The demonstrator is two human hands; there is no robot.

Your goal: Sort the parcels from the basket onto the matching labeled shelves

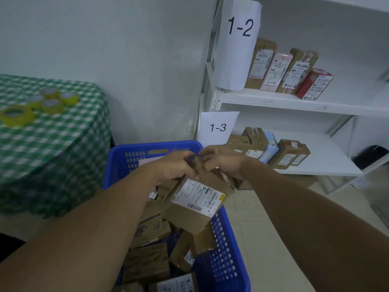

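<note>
A blue plastic basket (223, 268) on the floor holds several brown cardboard parcels. Above it I hold one brown parcel (195, 204) whose white label reads "2-1" in handwriting. My left hand (176, 167) grips its upper left end and my right hand (223, 160) grips its upper right end, fingers curled over the top edge. To the right stands a white shelf unit: the shelf (294, 101) under the sign "1-2" (240, 28) carries several upright parcels, and the lower shelf (328, 163) beside the sign "1-3" (217, 127) carries several more.
A table with a green checked cloth (52, 140) stands at the left, with several rolls of yellow tape (50, 100) on it. A white wall runs behind the basket. A dark bin (370, 154) sits at the far right, by pale floor tiles.
</note>
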